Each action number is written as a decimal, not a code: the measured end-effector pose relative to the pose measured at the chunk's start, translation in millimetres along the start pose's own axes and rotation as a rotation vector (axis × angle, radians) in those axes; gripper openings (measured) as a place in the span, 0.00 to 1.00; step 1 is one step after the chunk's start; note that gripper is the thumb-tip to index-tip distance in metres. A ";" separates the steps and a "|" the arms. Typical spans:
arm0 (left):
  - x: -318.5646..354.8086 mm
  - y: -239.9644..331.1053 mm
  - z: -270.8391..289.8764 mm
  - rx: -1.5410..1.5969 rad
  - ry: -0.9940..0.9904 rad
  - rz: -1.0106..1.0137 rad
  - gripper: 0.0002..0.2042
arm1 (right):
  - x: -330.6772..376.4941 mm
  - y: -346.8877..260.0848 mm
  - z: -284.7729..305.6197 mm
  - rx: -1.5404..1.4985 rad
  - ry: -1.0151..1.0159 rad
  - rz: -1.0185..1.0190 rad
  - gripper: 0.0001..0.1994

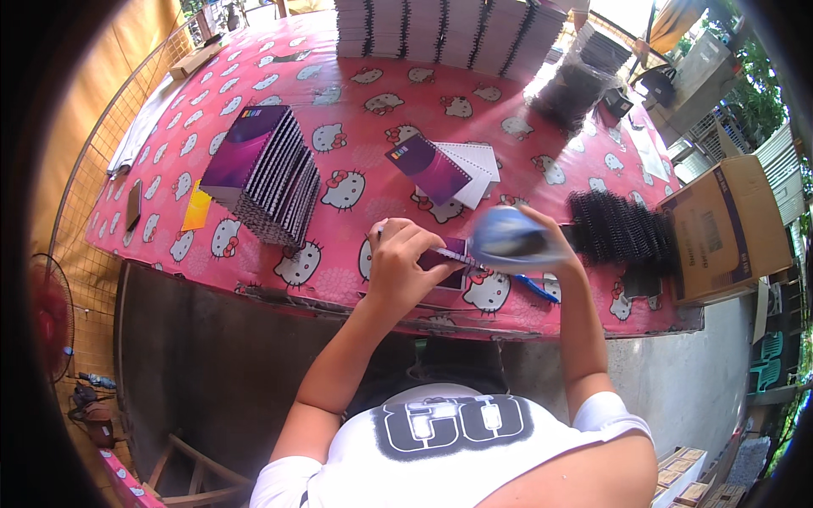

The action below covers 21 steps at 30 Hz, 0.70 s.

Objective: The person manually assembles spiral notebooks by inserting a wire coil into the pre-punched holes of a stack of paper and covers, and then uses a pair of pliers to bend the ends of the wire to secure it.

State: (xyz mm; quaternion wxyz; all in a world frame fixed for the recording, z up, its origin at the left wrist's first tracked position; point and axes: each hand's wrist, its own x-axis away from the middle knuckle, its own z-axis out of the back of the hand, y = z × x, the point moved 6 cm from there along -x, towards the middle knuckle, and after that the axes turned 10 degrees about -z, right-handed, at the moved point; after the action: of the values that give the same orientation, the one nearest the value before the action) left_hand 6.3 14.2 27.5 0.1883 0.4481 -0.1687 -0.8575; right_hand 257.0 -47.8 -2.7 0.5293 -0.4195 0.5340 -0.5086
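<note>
"So, nearest the lens: what are the hands doing?"

"Left hand (400,261): thumb and fingers clamped on a purple notebook (446,292), near the front edge of the table (364,161). Right hand (549,237): closed round a blue object (508,237), too blurred for me to name, just beside the notebook's right end."

"Risks, from your remote seat?"

"My judgement: if the left fingers slacken, the notebook could skew or slide off the edge. A careless swing of the blue object could rap the other hand. Blue pliers (538,289) lie close by, easily swept aside by a sleeve or wrist."

"And what's in the way?"

"Beyond, a loose purple cover (428,169) overlaps white punched sheets (478,165). Rightward, black coils (618,229) and a cardboard box (720,229) hem in my view of any reach. Leftward, a tall notebook stack (262,169); a bumped elbow might topple it. Farthest, bagged coils (580,85) and a row of notebook piles (457,34) wall off the back."
</note>
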 end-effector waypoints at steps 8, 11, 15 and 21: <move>-4.8 1.0 8.9 0.015 0.053 -0.006 0.16 | -5.0 -10.4 -24.7 0.397 0.025 -0.082 0.16; -6.1 -2.7 7.5 0.041 0.033 0.051 0.18 | -5.1 -12.3 -12.4 0.175 0.001 -0.088 0.15; 1.5 -8.1 12.4 0.033 0.001 0.120 0.18 | -16.7 -18.1 -35.6 0.252 0.060 -0.162 0.15; 2.5 -17.7 4.1 0.243 0.015 0.243 0.17 | 2.5 -14.9 -23.8 0.321 0.186 -0.161 0.17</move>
State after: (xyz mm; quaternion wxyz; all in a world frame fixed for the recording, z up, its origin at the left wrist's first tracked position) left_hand -1.5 29.0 19.9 0.2363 0.4502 -0.3229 -0.7983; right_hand 231.8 -49.8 9.8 0.4954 -0.3225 0.4572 -0.6645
